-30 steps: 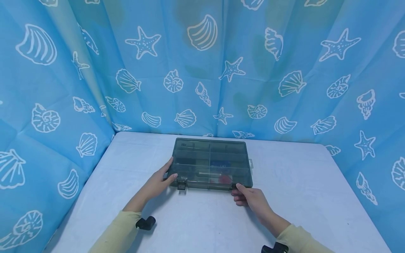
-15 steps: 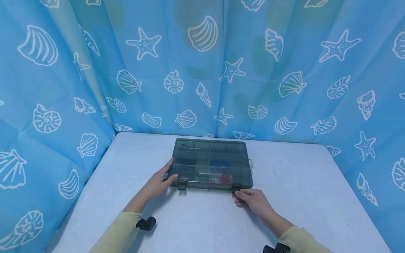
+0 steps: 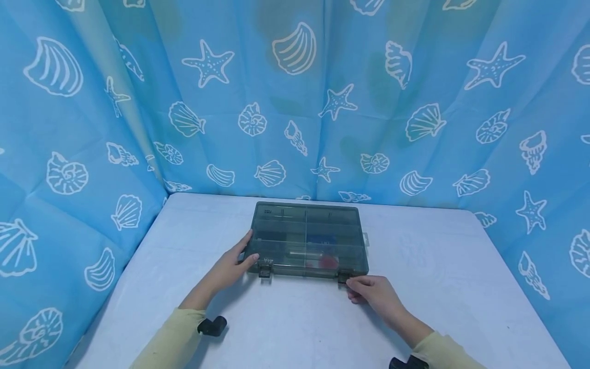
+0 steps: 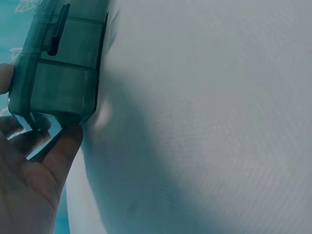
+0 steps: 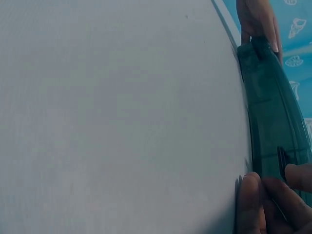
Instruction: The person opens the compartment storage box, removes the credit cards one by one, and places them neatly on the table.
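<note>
Blue shell-print curtains (image 3: 295, 102); white, round-cornered table (image 3: 286, 323)

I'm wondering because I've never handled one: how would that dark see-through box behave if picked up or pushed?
The box is probably stiff: its edges look straight. Broad and low, it would likely slide rather than tip or roll. The red item showing inside might shift when tilted.

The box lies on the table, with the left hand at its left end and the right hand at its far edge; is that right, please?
Not quite: the head view shows the right hand at the near edge of the box, not the far one. The box does lie on the table, with the left hand at its left end.
</note>
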Demonstrator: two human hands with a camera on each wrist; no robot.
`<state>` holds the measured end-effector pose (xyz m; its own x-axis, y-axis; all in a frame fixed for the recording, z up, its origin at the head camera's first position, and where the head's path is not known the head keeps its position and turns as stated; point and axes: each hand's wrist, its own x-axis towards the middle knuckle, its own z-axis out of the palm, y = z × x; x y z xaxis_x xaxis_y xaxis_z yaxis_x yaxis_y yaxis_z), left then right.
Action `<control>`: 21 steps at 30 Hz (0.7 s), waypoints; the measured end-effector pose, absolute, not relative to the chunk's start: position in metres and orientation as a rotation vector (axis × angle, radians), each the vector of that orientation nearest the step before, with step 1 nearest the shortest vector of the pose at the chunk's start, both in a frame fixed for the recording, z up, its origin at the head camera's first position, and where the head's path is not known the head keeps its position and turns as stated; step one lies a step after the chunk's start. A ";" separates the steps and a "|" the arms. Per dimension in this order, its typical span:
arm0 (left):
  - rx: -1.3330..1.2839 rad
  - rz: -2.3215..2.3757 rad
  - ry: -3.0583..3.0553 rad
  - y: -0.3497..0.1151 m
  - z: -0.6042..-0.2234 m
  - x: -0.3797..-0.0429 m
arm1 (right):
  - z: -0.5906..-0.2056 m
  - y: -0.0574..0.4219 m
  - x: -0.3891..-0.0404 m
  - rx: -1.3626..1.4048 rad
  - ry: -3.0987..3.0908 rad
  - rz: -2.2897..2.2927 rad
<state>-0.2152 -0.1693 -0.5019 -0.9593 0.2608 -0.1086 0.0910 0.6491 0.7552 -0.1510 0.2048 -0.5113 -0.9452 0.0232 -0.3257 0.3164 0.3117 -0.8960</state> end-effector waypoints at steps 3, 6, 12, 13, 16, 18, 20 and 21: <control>0.278 1.202 2.667 -0.170 -0.503 -0.215 | -0.510 0.214 -0.151 0.296 2.368 -1.637; 0.277 1.216 2.672 -0.170 -0.503 -0.214 | -0.509 0.224 -0.152 0.279 2.431 -1.580; 0.351 1.246 2.684 -0.174 -0.501 -0.212 | -0.503 0.240 -0.156 0.284 2.543 -1.526; 0.369 1.249 2.684 -0.175 -0.501 -0.212 | -0.502 0.243 -0.156 0.283 2.556 -1.532; 0.396 1.283 2.660 -0.177 -0.501 -0.212 | -0.498 0.249 -0.158 0.203 2.594 -1.559; 0.403 1.315 2.629 -0.177 -0.501 -0.212 | -0.497 0.252 -0.160 0.122 2.641 -1.551; 0.403 1.325 2.613 -0.178 -0.502 -0.213 | -0.496 0.255 -0.162 0.010 2.678 -1.533; 0.403 1.324 2.609 -0.178 -0.502 -0.213 | -0.496 0.256 -0.163 -0.039 2.699 -1.513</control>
<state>-0.2126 -0.1780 -0.5021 -0.9454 0.3229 -0.0439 0.1553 0.5648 0.8105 -0.1635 0.2557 -0.4955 -0.9986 -0.0447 -0.0284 0.0009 0.5218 -0.8531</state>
